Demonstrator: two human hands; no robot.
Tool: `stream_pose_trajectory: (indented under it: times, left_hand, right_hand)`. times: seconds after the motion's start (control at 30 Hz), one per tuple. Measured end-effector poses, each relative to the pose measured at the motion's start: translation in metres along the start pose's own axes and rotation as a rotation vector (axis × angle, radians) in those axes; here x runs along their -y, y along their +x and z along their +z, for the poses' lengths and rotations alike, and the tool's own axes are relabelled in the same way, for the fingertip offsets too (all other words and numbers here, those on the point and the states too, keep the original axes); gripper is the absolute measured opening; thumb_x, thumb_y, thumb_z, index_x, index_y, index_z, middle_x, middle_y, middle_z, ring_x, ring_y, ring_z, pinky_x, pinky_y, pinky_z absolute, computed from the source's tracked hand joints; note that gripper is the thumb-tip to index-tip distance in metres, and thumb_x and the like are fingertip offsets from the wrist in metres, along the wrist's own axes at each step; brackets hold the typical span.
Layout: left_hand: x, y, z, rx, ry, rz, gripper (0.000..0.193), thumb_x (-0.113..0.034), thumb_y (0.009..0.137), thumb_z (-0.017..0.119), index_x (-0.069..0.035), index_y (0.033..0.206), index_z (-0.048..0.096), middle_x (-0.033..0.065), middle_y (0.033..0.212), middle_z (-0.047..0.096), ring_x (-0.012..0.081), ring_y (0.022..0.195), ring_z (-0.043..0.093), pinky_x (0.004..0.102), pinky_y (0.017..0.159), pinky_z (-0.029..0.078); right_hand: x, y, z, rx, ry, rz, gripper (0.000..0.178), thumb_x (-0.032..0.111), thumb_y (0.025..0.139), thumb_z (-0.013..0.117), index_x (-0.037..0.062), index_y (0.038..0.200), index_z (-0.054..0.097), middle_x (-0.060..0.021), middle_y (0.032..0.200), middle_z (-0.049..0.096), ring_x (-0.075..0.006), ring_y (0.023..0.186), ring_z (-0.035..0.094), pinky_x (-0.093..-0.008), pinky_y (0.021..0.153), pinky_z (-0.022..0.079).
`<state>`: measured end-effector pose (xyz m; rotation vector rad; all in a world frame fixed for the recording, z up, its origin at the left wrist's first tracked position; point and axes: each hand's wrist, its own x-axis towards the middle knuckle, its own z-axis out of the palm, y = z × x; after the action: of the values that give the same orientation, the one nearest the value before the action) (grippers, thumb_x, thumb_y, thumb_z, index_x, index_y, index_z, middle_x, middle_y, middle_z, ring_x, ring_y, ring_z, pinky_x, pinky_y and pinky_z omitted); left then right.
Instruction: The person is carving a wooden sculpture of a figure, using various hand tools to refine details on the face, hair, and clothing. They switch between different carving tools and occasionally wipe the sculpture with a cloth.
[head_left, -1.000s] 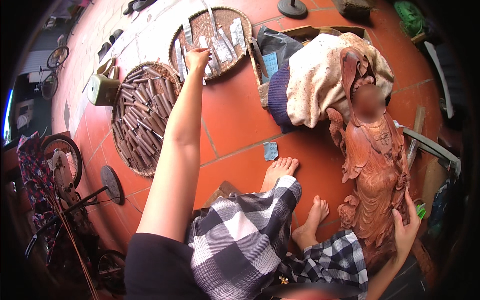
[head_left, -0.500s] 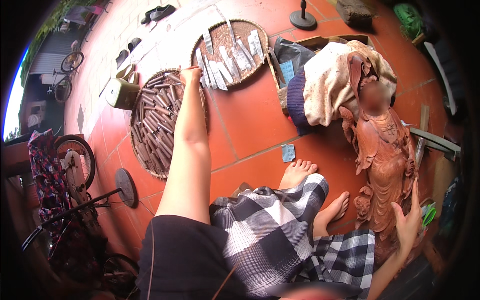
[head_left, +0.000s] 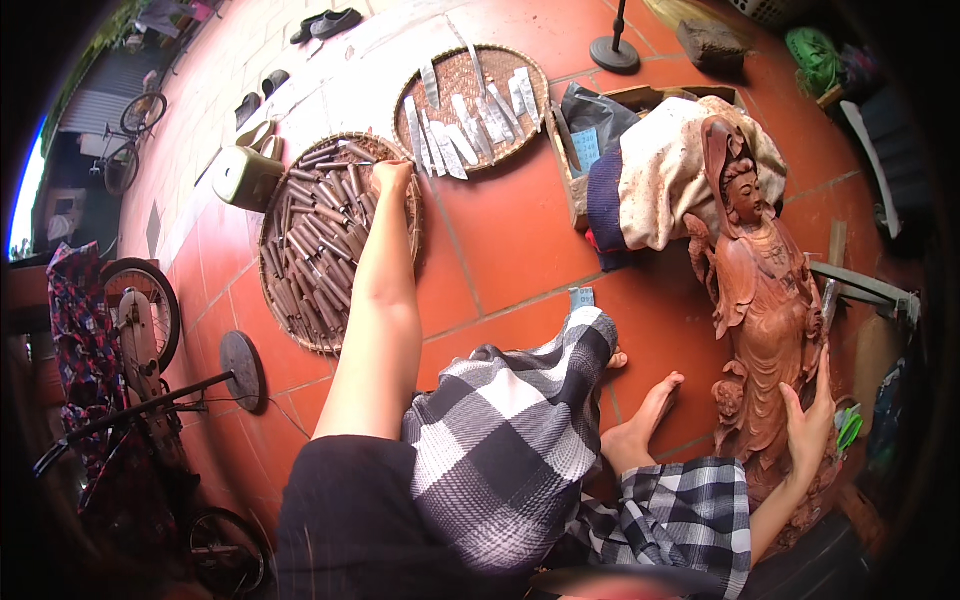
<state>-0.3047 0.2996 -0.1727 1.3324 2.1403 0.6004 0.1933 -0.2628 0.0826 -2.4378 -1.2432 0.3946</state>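
Note:
At the right, a carved reddish-brown wooden statue of a robed figure [head_left: 775,330] leans back against a bundled cream cloth [head_left: 660,180]. My right hand [head_left: 808,425] lies against the statue's lower right side, its fingers stretched and thumb apart. My left arm reaches far forward to a round woven basket [head_left: 268,285] full of wooden-handled carving chisels [head_left: 315,240]. Over that basket's far right part, my left hand [head_left: 391,178] is closed with bent fingers; what they hold, if anything, is hidden. Beyond it, a second round woven tray [head_left: 455,70] carries several flat, pale metallic-looking strips [head_left: 465,125].
A green container [head_left: 248,175] stands left of the chisel basket. A round-based stand [head_left: 243,372] lies to the left, near a bicycle [head_left: 145,320]. Behind the cloth are a box [head_left: 575,200] and a dark plastic bag [head_left: 597,115]. Green-handled scissors [head_left: 849,428] lie right of the statue.
My left hand has drawn slightly nearer, from the basket's rim to over the chisels. My right hand stays against the statue. My knee has shifted, now covering much of one foot.

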Motion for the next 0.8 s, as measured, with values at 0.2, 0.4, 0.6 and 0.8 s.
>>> stream_pose_trajectory:
  times: [0.2, 0.4, 0.6, 0.8]
  left_hand:
    - [-0.036, -0.016, 0.025, -0.072, 0.434, -0.04, 0.042, -0.044, 0.074, 0.082, -0.013, 0.1, 0.077, 0.0184, 0.111, 0.071, 0.035, 0.104, 0.068, 0.0432, 0.093, 0.051]
    - [-0.021, 0.001, 0.029, -0.124, 0.371, -0.058, 0.051, -0.042, 0.073, 0.084, -0.01, 0.108, 0.066, 0.0194, 0.114, 0.067, 0.0336, 0.11, 0.063, 0.0446, 0.093, 0.05]
    - [-0.066, 0.014, 0.051, -0.14, 0.382, 0.492, 0.046, -0.042, 0.082, 0.073, -0.01, 0.114, 0.066, 0.0204, 0.117, 0.057, 0.0371, 0.116, 0.052, 0.0462, 0.1, 0.042]
    - [-0.16, 0.004, 0.132, 0.219, 0.426, 0.505, 0.06, -0.058, 0.093, 0.052, -0.014, 0.132, 0.061, 0.0192, 0.145, 0.046, 0.0388, 0.137, 0.037, 0.0489, 0.112, 0.031]
  right_hand:
    - [0.003, -0.006, -0.004, 0.007, -0.037, 0.056, 0.077, 0.0, 0.084, 0.068, 0.0026, 0.152, 0.032, -0.02, 0.152, 0.041, -0.0312, 0.14, 0.039, -0.0385, 0.115, 0.029]
    - [0.004, -0.006, -0.004, 0.036, -0.032, 0.081, 0.076, 0.003, 0.084, 0.069, 0.0022, 0.151, 0.033, -0.0204, 0.151, 0.042, -0.0336, 0.139, 0.04, -0.0395, 0.114, 0.03]
    - [0.015, -0.002, -0.007, 0.086, -0.094, 0.11, 0.078, 0.007, 0.084, 0.07, -0.0001, 0.151, 0.032, -0.0218, 0.152, 0.039, -0.0368, 0.142, 0.036, -0.0413, 0.116, 0.028]
    - [0.025, 0.004, -0.019, 0.142, -0.09, 0.138, 0.081, 0.007, 0.081, 0.071, -0.0009, 0.151, 0.031, -0.0214, 0.153, 0.038, -0.0371, 0.142, 0.036, -0.0414, 0.116, 0.028]
